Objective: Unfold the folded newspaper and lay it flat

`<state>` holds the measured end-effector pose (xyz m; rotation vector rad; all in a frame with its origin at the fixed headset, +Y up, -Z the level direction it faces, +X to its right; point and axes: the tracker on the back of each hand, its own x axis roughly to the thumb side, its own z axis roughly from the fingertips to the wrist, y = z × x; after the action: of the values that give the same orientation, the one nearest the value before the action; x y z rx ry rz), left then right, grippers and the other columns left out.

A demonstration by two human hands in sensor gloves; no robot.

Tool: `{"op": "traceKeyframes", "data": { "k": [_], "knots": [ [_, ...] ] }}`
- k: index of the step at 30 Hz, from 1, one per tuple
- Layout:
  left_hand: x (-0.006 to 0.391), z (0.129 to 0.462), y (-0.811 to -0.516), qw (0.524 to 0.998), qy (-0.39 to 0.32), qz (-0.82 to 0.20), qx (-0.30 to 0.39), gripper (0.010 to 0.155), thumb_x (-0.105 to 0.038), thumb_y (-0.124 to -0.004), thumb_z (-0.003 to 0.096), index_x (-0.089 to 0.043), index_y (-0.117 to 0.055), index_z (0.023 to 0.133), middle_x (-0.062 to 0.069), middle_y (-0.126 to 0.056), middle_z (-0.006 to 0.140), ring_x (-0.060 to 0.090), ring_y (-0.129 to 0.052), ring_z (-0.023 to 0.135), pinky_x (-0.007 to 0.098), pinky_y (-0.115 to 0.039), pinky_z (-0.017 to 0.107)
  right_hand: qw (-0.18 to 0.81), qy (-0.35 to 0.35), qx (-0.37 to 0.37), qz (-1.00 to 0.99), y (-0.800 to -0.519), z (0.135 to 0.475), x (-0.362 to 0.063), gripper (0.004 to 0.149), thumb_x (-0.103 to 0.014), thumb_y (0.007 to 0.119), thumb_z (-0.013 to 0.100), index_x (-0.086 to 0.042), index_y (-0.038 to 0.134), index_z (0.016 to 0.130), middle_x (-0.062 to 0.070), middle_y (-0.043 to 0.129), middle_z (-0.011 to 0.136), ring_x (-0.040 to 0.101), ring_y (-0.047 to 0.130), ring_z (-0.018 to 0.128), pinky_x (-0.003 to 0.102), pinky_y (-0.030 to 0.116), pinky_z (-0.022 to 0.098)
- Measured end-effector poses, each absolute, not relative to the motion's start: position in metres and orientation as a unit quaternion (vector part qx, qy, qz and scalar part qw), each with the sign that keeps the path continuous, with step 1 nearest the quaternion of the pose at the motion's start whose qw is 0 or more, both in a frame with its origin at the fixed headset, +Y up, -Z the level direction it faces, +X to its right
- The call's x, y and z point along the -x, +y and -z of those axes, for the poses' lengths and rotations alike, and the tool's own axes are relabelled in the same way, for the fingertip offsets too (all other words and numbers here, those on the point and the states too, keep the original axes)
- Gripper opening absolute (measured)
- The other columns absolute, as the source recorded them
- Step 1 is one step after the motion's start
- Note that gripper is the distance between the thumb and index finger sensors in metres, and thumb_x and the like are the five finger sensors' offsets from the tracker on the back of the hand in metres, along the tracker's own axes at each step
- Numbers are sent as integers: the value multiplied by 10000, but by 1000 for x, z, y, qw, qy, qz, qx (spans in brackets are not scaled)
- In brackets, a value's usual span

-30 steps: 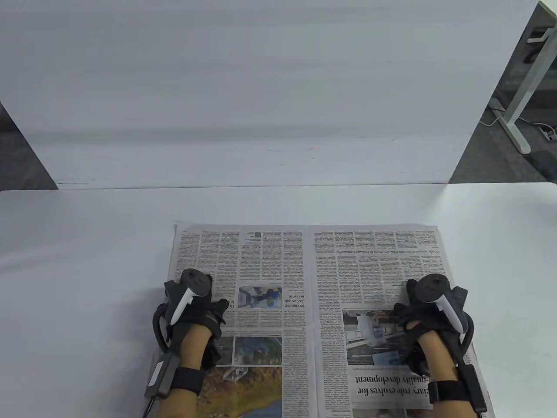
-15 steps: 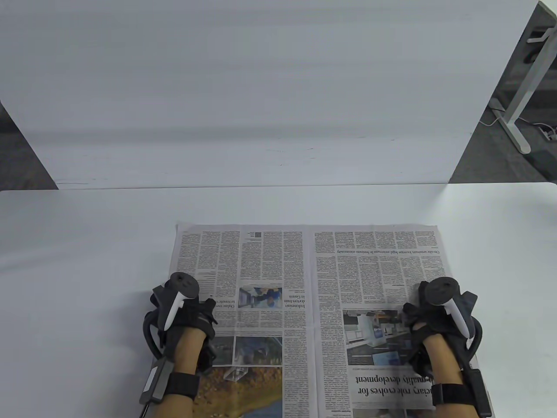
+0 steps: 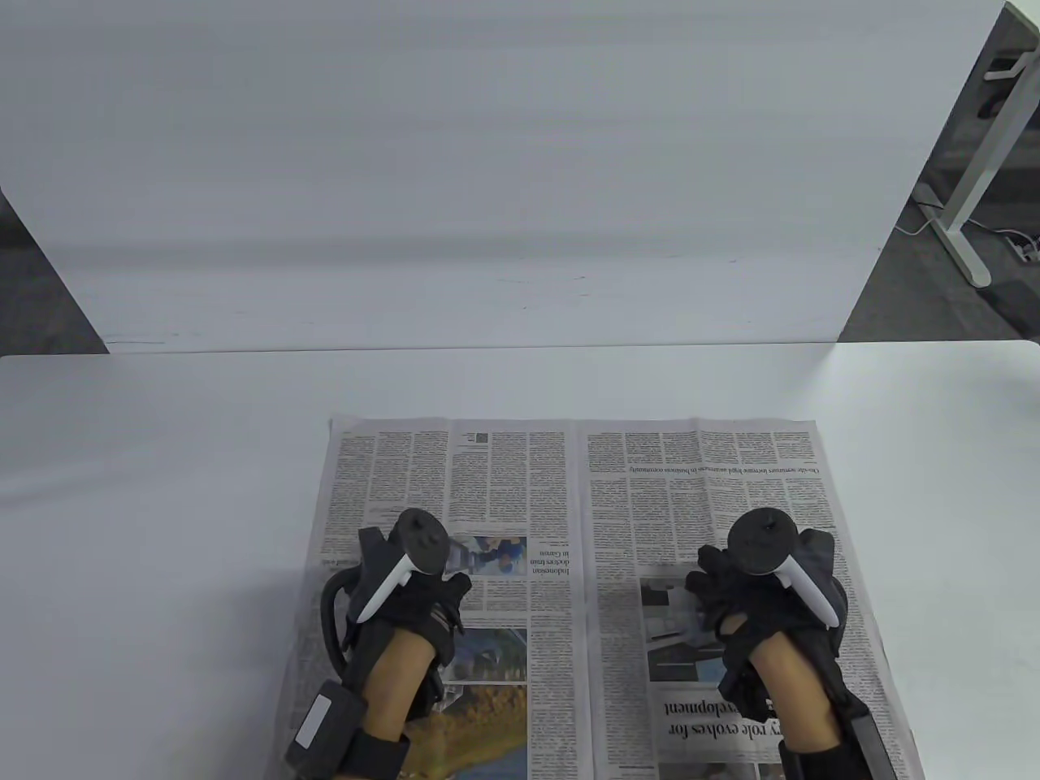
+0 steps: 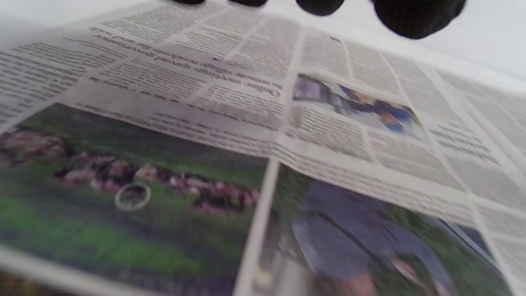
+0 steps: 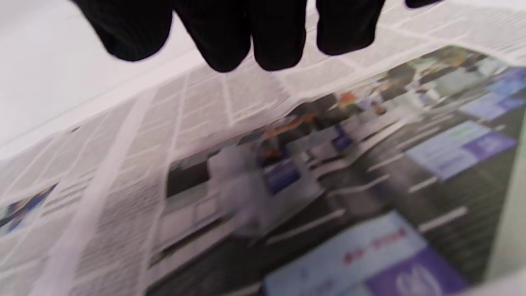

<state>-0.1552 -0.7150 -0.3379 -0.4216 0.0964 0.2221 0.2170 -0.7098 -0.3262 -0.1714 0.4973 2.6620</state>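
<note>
Lying spread open on the white table (image 3: 162, 455), the printed grey newspaper (image 3: 569, 504) has both gloved hands over its near half. Left hand (image 3: 410, 589) is above the left page, right hand (image 3: 760, 597) above the right page. Black fingers (image 5: 230, 37) hang extended, holding nothing; contact with the paper I cannot tell.

The newspaper (image 3: 585, 520) lies opened out flat as a two-page spread, its middle crease running between the hands.
</note>
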Motion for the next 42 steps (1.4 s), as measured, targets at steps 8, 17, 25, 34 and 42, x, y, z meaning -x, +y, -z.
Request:
{"op": "traceKeyframes", "data": {
  "k": [8, 17, 25, 34, 42],
  "knots": [
    [133, 331, -712, 967, 21, -82, 242, 637, -483, -674, 472, -236, -564, 1049, 212, -671, 1067, 489, -695, 983, 677, -584, 665, 179, 231, 43, -955, -716, 323, -197, 620, -467, 731, 462, -74, 762, 941, 292, 776, 992, 585, 677, 900, 727, 519, 597],
    [136, 334, -728, 958, 34, -94, 267, 636, -471, -677, 469, -197, -579, 1035, 205, -679, 1048, 485, -676, 974, 671, -598, 657, 166, 254, 51, -951, -731, 325, -194, 640, -467, 724, 463, -61, 710, 959, 288, 698, 1009, 581, 610, 917, 727, 506, 601],
    [130, 339, -748, 952, 32, -100, 289, 658, -461, -658, 477, -242, -451, 1062, 181, -364, 1113, 490, -381, 1025, 708, -531, 677, 182, 248, 49, -950, -750, 331, -197, 667, -463, 716, 469, -133, 566, 1028, 221, 464, 1104, 529, 382, 996, 744, 402, 629],
    [132, 345, -761, 954, 33, -100, 282, 712, -483, -655, 477, -308, -292, 1064, 115, -142, 1129, 486, -148, 1038, 741, -349, 699, 171, 277, 39, -945, -767, 334, -192, 760, -472, 699, 480, -198, 284, 1055, 153, 129, 1122, 476, 77, 994, 751, 239, 631],
    [110, 337, -749, 972, -16, -82, 219, 703, -461, -631, 481, -320, -264, 1064, 106, -86, 1124, 503, -109, 1037, 742, -335, 707, 151, 194, 8, -969, -749, 327, -164, 732, -433, 681, 476, -211, 293, 1055, 151, 149, 1138, 502, 113, 1011, 767, 303, 642]
  ]
}}
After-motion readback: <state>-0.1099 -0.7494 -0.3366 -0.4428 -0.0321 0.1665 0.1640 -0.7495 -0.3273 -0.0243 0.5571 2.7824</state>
